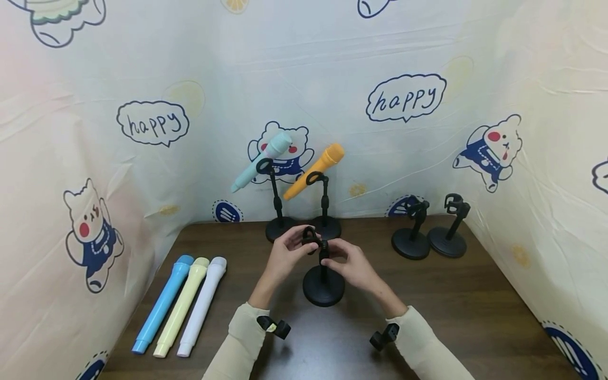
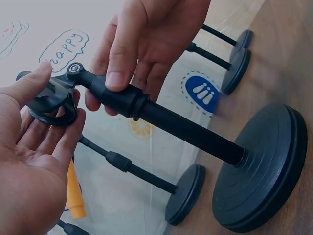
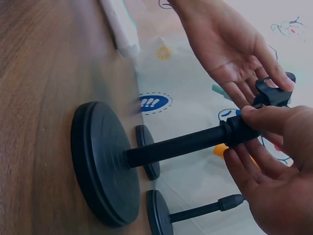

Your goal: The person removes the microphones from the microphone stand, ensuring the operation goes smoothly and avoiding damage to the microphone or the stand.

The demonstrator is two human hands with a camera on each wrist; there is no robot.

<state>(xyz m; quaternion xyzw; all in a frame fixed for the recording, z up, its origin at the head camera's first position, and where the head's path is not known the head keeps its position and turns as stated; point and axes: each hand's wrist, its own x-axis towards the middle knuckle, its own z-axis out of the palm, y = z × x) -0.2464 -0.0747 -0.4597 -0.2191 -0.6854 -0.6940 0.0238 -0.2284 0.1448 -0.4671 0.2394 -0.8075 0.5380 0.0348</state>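
A black microphone stand (image 1: 324, 287) with a round base stands upright on the table in front of me. My left hand (image 1: 288, 253) pinches the clip (image 2: 54, 100) at its top between thumb and fingers. With thumb and fingertips, my right hand (image 1: 350, 263) grips the collar (image 2: 115, 95) at the top of the pole, just below the clip's hinge. The clip holds no microphone. Behind it, a mint microphone (image 1: 258, 163) and an orange microphone (image 1: 313, 171) lean slanted in the clips of two more black stands.
Blue (image 1: 163, 303), yellow (image 1: 182, 306) and white (image 1: 203, 306) microphones lie side by side on the left of the table (image 1: 475, 316). Two black stands with bare clips, one nearer (image 1: 410, 243) and one farther right (image 1: 448, 240), stand at the back right. A printed cloth (image 1: 323, 68) hangs behind.
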